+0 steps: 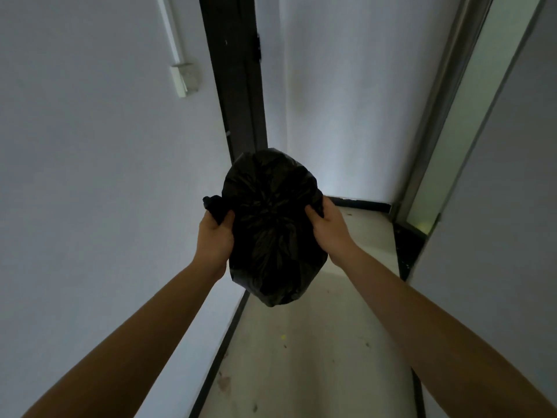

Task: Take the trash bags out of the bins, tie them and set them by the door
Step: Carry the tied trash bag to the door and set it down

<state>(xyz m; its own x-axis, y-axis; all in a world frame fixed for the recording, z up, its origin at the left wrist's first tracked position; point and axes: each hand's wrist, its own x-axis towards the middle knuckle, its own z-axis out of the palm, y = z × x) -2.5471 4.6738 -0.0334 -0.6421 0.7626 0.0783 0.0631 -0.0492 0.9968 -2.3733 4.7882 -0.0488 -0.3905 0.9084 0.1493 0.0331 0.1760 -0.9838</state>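
Holding a black trash bag (271, 224) up in a narrow hallway, one grip on each side of its gathered top.

The left grip (215, 233) clenches a twisted ear of plastic and the right grip (328, 227) grasps the opposite edge, so the bag hangs between them above the floor (316, 357), near the dark door frame (238, 86). The film looks thin, soft and slippery, and the load modest, probably light. The bunched ears are the safest hold, since the film could tear elsewhere. The floor is pale and speckled, the walls (90, 176) white, with a switch box (185, 79) on the left and a frosted panel (470, 116) on the right.
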